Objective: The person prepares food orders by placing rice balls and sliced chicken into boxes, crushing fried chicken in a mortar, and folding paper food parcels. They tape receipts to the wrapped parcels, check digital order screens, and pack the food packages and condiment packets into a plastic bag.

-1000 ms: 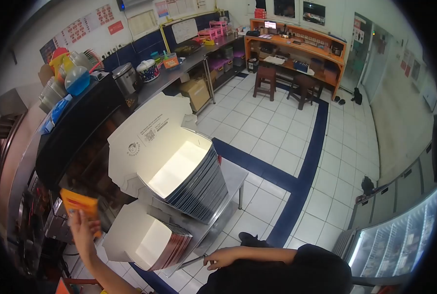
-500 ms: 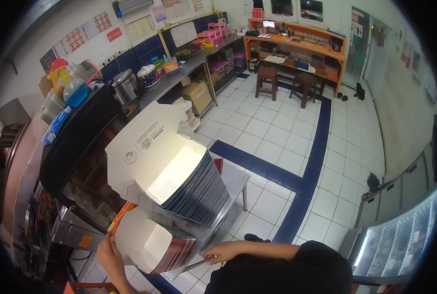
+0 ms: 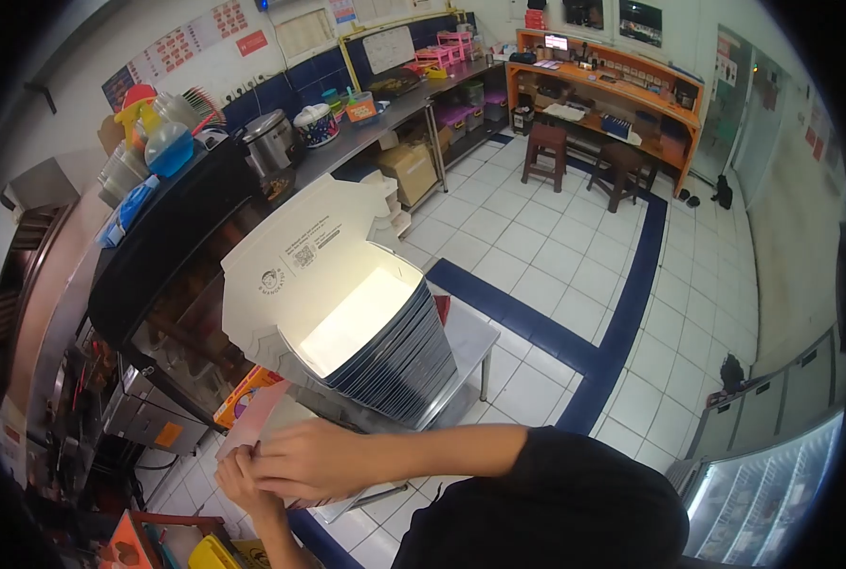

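Presently listed: two bare hands, meeting at one small carton.

Item, small carton [image 3: 295, 413]: at the near end of the metal surface [image 3: 475, 343], largely hidden under the right forearm; its pinkish flap [image 3: 264, 410] stands raised.

Item, left hand [image 3: 250, 486]: comes up from below, fingers curled at the flap's near edge. Whether they pinch the card cannot be told, as the other hand overlaps them.

Item, right hand [image 3: 314, 462]: reaches across the carton from the right, palm down, fingers close together, lying over the left ones; their grip is likewise hidden. The crossing probably lets both hands work at one edge, thin card being apt to bend.

Item, orange printed packet [image 3: 243, 396]: just behind the flap, apart from the fingers.

Item, tall carton stack [image 3: 399, 356]: beyond the right forearm, dark-sided, one nested inside another, presumably to save room and keep the pile together. Its top lid [image 3: 281, 251] leans back, leaving the pale interior open, likely for ready access.
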### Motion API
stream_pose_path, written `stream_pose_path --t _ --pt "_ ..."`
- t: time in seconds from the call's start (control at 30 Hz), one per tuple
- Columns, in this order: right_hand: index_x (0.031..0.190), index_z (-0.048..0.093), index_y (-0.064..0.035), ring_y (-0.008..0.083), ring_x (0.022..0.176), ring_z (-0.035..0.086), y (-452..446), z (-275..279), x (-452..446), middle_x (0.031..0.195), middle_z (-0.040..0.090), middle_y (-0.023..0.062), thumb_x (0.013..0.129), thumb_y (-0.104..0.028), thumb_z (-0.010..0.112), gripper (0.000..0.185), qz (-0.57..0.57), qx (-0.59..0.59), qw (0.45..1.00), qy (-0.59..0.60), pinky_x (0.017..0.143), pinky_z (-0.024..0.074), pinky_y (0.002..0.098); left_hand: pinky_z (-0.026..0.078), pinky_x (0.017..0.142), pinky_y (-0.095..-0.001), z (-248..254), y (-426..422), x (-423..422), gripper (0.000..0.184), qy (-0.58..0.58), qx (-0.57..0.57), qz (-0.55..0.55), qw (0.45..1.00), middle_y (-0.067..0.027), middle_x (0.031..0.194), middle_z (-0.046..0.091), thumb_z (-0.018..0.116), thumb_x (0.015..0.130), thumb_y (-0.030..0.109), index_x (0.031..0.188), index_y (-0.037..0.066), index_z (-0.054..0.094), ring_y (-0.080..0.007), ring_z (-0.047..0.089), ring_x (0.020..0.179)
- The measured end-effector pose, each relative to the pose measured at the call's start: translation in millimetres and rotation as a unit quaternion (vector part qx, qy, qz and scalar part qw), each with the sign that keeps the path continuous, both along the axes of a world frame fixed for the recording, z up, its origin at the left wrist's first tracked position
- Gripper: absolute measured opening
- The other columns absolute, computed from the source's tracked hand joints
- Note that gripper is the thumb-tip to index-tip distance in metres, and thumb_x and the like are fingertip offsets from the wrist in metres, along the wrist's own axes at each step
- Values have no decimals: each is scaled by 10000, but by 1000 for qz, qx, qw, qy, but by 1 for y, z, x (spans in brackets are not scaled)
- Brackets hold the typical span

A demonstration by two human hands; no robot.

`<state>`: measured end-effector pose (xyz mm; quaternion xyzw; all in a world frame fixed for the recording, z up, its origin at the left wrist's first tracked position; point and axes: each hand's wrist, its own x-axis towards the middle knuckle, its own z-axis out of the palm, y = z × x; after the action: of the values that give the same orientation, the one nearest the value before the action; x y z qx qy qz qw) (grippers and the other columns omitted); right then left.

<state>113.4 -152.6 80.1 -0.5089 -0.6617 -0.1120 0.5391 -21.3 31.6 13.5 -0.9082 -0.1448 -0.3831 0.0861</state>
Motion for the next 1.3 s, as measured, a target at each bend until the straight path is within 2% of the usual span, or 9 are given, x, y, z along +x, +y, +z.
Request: stream_pose_path --t 0.03,0.13,0.17,0.23,0.27,0.33,0.47,0.87,1.3 --pt "940 645 -58 285 846 655 22 11 -2 864 642 95 904 -220 659 167 -7 65 998 -14 737 528 386 484 815 -475 3 -9 3 223 -48 -12 -30 998 -138 967 676 712 780 47 998 24 666 -340 636 969" --pt "1004 684 -48 296 899 677 104 19 2 926 678 87 863 -221 667 224 -81 -108 981 -136 743 543 413 490 717 -472 -17 21 -3 193 12 84 -17 996 -165 926 668 705 800 51 971 49 613 -398 645 874" --pt "1046 702 -38 300 931 685 132 16 4 975 700 90 856 -224 665 268 -114 -173 964 -169 748 549 425 502 690 -466 -3 7 0 128 28 47 -9 998 -150 865 675 686 853 62 953 67 606 -385 658 804" --pt "1154 717 -44 320 1038 689 164 17 12 1127 719 114 843 -193 700 345 -130 -371 894 -216 790 561 455 506 684 -451 9 -5 1 120 55 20 15 998 -141 840 676 681 861 51 960 65 615 -361 665 793" --pt "1154 717 -44 320 1038 689 169 18 15 1127 719 114 843 -193 700 345 -128 -370 894 -217 790 561 455 510 679 -436 13 -7 0 114 78 -6 35 996 -132 815 678 677 869 39 968 63 625 -337 672 781" --pt "1152 743 -65 315 1122 678 171 27 20 1225 706 135 811 -195 758 365 -138 -542 787 -259 836 564 466 512 668 -423 13 -7 0 114 62 5 32 998 -122 804 680 677 869 36 972 64 639 -320 673 770" --pt "1119 766 -80 320 1133 681 189 -9 34 1223 710 150 757 -180 809 377 -98 -548 784 -273 860 567 461 512 672 -400 4 1 1 218 26 54 0 998 -78 827 696 651 788 -20 982 76 681 -256 670 737" --pt "1044 777 -40 351 1040 710 194 -12 40 1100 739 182 697 -98 795 351 -79 -521 810 -257 852 568 447 472 711 -399 20 17 -2 327 -7 19 -41 999 -78 858 691 640 717 -42 1020 64 699 -263 653 793" --pt "1124 762 -62 336 1147 672 215 -18 42 1192 721 154 823 -159 729 318 -69 -492 823 -276 914 554 448 480 758 -408 12 21 -25 294 -20 42 -12 999 -105 930 719 637 773 -42 1044 53 698 -296 664 817"
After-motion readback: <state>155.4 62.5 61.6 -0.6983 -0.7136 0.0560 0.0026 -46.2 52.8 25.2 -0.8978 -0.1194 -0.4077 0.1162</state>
